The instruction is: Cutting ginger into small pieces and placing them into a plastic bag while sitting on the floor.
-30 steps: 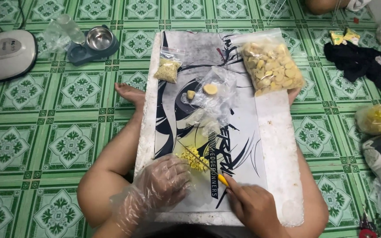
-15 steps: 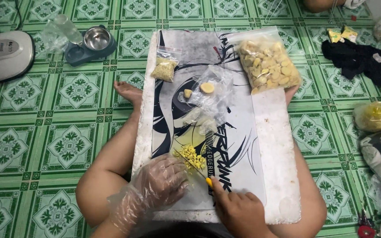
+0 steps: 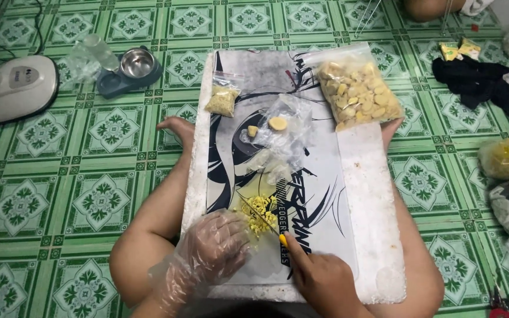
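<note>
Floor: green patterned ceramic tiles [image 3: 60, 194] fill the frame; the person sits on them with both bare legs running up the frame under the work surface.
Work surface: white rectangular foam board [image 3: 378, 235] with a grey and black printed sheet [image 3: 319, 194] on top, lying across the legs, long axis top to bottom of the frame.
Worked item: small heap of yellow chopped pieces [image 3: 258, 208] on the sheet, lower centre of the frame, directly above both hands and between them.
Cutting tool: small knife with a yellow handle [image 3: 264, 221], blade slanting from lower right to upper left and lying into the heap.
Left hand [image 3: 213, 250]: covered by a clear loose plastic glove, fingers curled downward, fingertips touching the lower left edge of the heap. It is the nearer hand to the pieces.
Right hand [image 3: 319, 280]: bare, closed round the knife handle with the forefinger stretched along it; it meets the heap only through the blade.
Upper board: clear bag of pale yellow chunks [image 3: 360, 91] at upper right; small clear bag of yellow crumbs [image 3: 222, 100] at upper left; crumpled clear bag with two pale slices [image 3: 281, 126] in the middle, well apart from the hands.
Surroundings: white fan base [image 3: 16, 88] and steel bowl in a blue holder [image 3: 134, 68] at upper left; black cloth [image 3: 481, 82] at upper right.
</note>
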